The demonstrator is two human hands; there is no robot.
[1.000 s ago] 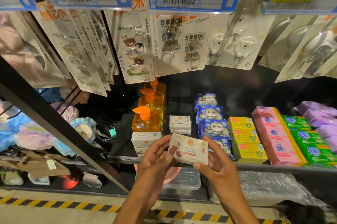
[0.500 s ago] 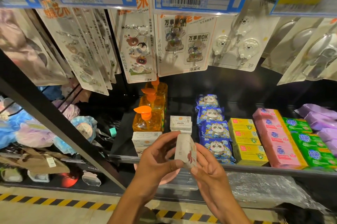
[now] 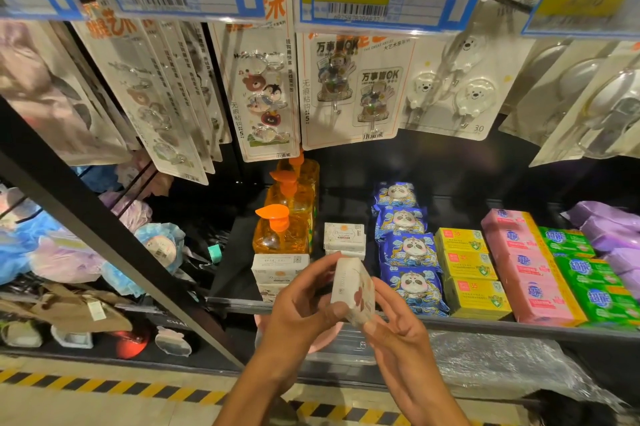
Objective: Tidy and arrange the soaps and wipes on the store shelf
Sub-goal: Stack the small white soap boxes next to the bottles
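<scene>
Pinching one soap box (image 3: 353, 290) between left hand (image 3: 301, 307) and right hand (image 3: 398, 332), long axis pointing shelfward toward matching boxes (image 3: 344, 236) just beyond.

Head cam, down at shelf (image 3: 346, 313)

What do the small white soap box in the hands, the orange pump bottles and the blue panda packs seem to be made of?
The soap box: probably thin cardboard, matt white, with sharp folded edges. The pump bottles: likely clear glossy plastic; orange liquid shows through. The panda packs: seemingly soft plastic film, shiny and wrinkled.
</scene>
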